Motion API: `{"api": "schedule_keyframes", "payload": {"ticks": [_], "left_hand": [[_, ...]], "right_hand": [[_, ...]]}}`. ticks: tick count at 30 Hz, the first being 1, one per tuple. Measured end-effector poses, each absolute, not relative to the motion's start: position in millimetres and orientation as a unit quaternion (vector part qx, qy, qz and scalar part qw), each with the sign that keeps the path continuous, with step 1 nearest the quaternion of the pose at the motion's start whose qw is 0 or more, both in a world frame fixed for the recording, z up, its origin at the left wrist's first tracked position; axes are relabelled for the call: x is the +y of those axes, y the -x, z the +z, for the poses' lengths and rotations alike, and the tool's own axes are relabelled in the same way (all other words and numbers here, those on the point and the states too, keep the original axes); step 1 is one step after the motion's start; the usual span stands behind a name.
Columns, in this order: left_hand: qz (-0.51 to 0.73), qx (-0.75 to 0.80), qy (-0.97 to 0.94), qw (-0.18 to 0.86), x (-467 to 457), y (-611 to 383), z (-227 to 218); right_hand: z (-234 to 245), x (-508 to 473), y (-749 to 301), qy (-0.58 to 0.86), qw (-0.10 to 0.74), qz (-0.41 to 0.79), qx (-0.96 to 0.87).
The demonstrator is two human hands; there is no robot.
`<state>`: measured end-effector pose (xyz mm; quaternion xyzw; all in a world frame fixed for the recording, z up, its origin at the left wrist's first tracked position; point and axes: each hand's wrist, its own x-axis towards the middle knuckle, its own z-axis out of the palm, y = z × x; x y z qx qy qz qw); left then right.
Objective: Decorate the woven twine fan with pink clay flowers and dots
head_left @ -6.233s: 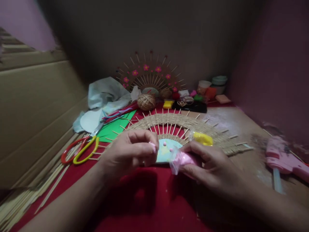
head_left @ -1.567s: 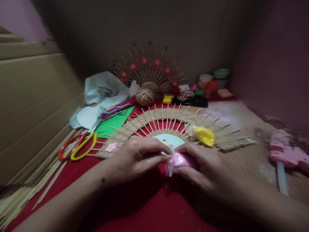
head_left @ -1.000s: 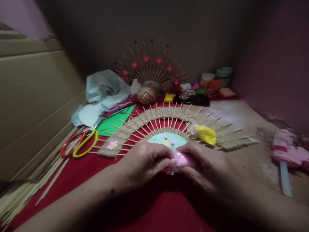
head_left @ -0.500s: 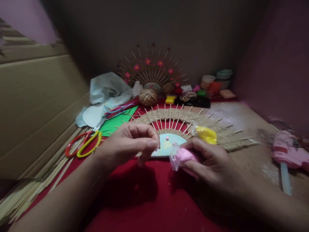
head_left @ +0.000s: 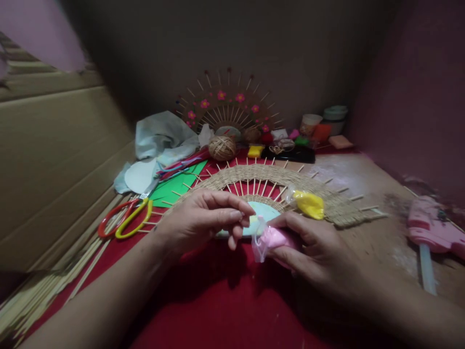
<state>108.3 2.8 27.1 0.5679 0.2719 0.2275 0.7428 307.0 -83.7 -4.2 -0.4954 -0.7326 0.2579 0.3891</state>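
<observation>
My right hand (head_left: 316, 245) is closed around a small clear plastic bag of pink modelling clay (head_left: 274, 238), its crumpled open end facing left. Close by on the left, my left hand (head_left: 207, 215) has thumb and index finger pinched together; whatever sits at the fingertips is too small to make out. Behind both hands lies a woven fan-shaped piece (head_left: 250, 172) with thin sticks fanning outward. Its pale blue half-round base (head_left: 269, 209) is partly covered by my fingers. A bag of yellow clay (head_left: 308, 204) rests on the weave's right part.
Scissors with red and yellow handles (head_left: 134, 218) lie left, above loose sticks (head_left: 47, 295). A pink glue gun (head_left: 426, 223) is at right. Farther back are a twine ball (head_left: 222, 148), green sheet (head_left: 178, 186), cups (head_left: 310, 122) and a flower-decorated fan (head_left: 221, 95).
My left hand has moved right, closer to the bag, and now covers more of the blue base. The pink ball seen on the base is now hidden. My right hand barely shifted.
</observation>
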Motion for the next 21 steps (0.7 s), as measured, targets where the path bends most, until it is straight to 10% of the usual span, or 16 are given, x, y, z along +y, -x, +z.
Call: {"api": "schedule_keyframes", "payload": {"ticks": [9, 21], "left_hand": [[0.239, 0.266, -0.572, 0.739, 4.4, -107.2, 24.9], [0.16, 0.284, -0.837, 0.44, -10.1, -117.2, 42.9]], "right_hand": [[-5.6, -84.5, -307.8, 0.485, 0.398, 0.258, -0.735], [-7.2, -85.0, -308.0, 0.49, 0.396, 0.239, -0.739]]}}
